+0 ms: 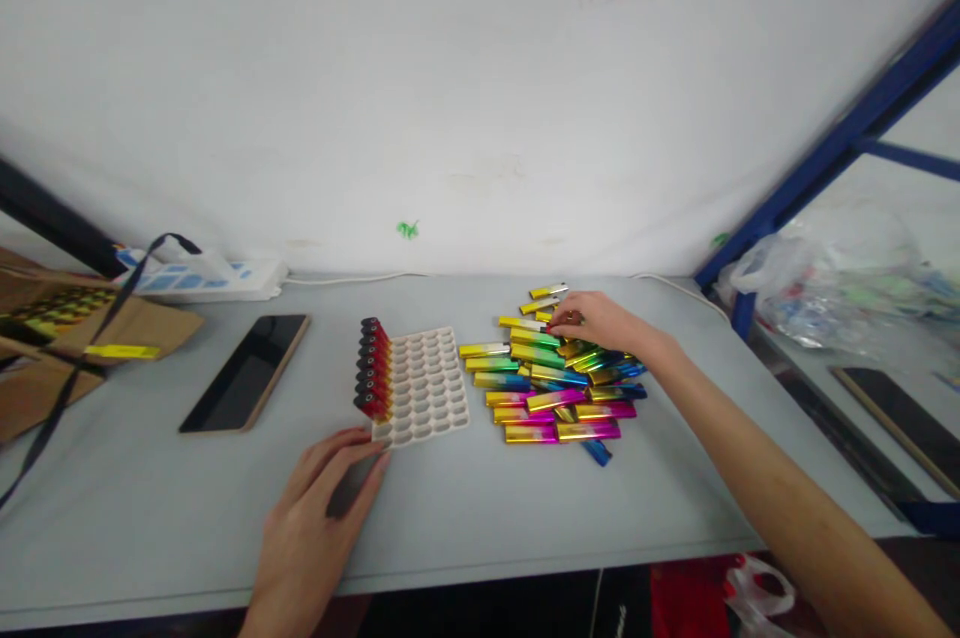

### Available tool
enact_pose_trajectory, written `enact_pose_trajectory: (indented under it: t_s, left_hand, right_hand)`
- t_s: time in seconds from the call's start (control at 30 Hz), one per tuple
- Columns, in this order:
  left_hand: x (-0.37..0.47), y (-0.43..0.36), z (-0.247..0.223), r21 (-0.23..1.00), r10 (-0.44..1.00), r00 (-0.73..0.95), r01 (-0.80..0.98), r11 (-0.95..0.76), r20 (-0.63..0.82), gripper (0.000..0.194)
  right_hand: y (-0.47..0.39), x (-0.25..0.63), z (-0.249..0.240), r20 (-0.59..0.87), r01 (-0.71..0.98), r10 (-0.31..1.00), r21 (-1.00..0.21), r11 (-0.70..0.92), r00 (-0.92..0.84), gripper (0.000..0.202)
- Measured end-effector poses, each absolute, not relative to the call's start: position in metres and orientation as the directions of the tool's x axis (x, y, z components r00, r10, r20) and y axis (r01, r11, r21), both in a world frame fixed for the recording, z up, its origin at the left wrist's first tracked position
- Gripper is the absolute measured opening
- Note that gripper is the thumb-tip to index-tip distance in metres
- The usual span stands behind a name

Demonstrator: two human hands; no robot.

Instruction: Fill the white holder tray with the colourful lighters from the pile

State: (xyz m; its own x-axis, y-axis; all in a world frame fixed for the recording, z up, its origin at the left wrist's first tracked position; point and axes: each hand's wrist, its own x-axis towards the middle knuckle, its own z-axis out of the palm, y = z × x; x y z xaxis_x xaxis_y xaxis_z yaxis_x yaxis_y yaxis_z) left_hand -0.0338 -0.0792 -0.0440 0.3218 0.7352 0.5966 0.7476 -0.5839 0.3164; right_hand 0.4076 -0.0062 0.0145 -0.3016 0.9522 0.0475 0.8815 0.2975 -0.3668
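My left hand has its thumb and fingertips at the near left corner of a white tray with rows of round hollows. A row of slim red-and-gold, lighter-like pieces with black tops stands along the tray's left side. To the right lies a loose pile of shiny slim tubes, gold fading to silver, green, blue or magenta. My right hand is at the pile's far side, fingers pinched together. A small red bit shows at its fingertips, but what they hold is mostly hidden.
A dark-screened phone lies left of the tray. Farther left are an open cardboard box, a black strap and a white power strip. A blue metal frame, plastic bags and another phone are at right.
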Motion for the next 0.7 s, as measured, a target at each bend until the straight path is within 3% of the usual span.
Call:
enact_pose_trajectory:
  t_s: [0.27,0.37,0.47,0.6,0.7]
  left_hand:
    - [-0.033,-0.08,-0.041,0.329,0.751,0.315,0.753,-0.57,0.58,0.027]
    - [-0.033,-0.081,-0.042,0.347,0.751,0.308,0.742,-0.574,0.584,0.026]
    - [-0.033,-0.08,-0.045,0.363,0.746,0.294,0.73,-0.579,0.598,0.024]
    - [-0.033,-0.08,-0.047,0.369,0.74,0.294,0.72,-0.587,0.604,0.023]
    - [-0.033,-0.079,-0.047,0.372,0.736,0.295,0.714,-0.593,0.609,0.023]
  right_hand:
    - [0.014,0.403,0.018,-0.146,0.912,0.95,-0.352,0.212,-0.277,0.008]
    - [0.011,0.404,0.024,-0.069,0.904,0.955,-0.35,0.246,-0.287,0.004]
    - [0.0,0.408,0.031,0.07,0.847,0.98,-0.493,0.198,-0.189,0.02]
    - [-0.017,0.399,0.036,0.116,0.486,0.992,-0.866,0.12,-0.039,0.037]
    - [-0.023,0.373,0.036,0.16,0.099,0.985,-0.983,0.153,0.068,0.038]
